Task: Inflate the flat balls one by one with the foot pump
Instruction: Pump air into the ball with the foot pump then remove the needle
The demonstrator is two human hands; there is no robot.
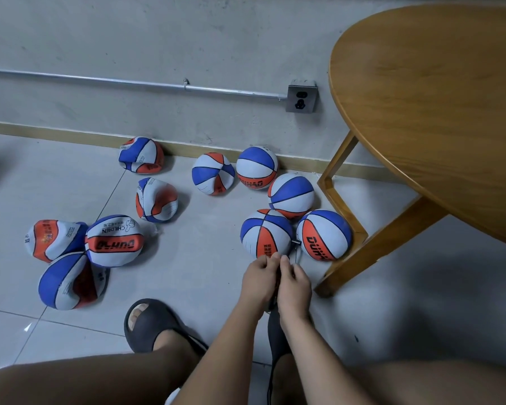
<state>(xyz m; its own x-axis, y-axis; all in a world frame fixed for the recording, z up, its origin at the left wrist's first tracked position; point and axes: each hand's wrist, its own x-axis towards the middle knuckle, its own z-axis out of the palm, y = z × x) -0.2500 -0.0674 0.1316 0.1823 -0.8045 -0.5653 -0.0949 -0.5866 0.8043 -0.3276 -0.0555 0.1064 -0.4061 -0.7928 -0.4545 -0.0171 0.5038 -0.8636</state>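
- The left hand (259, 280) and right hand (294, 283) meet knuckle to knuckle, their fingers curled round the top of the dark foot pump (277, 328), which is mostly hidden between them.
- Just beyond the fingertips sits a round, pebbled rubber ball (266, 233) with blue, white and orange panels. A small metal nozzle (296, 242) is at its right side.
- Four more plump balls (291, 195) cluster near the wooden table leg (377, 244).
- Five crumpled, caved-in flat balls (114, 241) lie further left on the glossy grey floor tiles (187, 273).
- A dark, smooth slipper (149, 323) covers one foot.
- A steel socket box (301, 99) is mounted on the rough wall.
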